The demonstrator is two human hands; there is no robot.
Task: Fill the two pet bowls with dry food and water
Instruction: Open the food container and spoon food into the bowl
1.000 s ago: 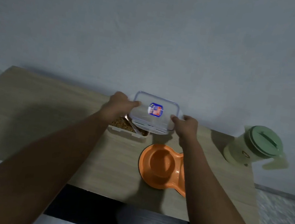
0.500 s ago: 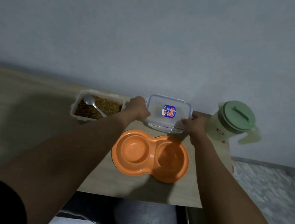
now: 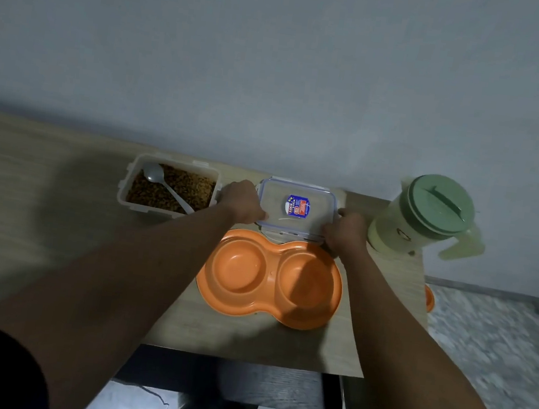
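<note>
An orange double pet bowl lies on the wooden table, both cups bare. Behind it lies a clear container lid with a blue sticker. My left hand grips the lid's left edge and my right hand grips its right edge. At the back left stands an open clear container of brown dry food with a white spoon in it. A pale green pitcher with a green lid stands at the back right.
A grey wall runs right behind the table. The table's right edge is just beyond the pitcher, with speckled floor below. A small orange object shows past that edge. The front edge lies close to my body.
The lid has travelled right from over the food container and come down behind the orange bowl, still held by both hands. The food and spoon now lie uncovered. My view has shifted.
</note>
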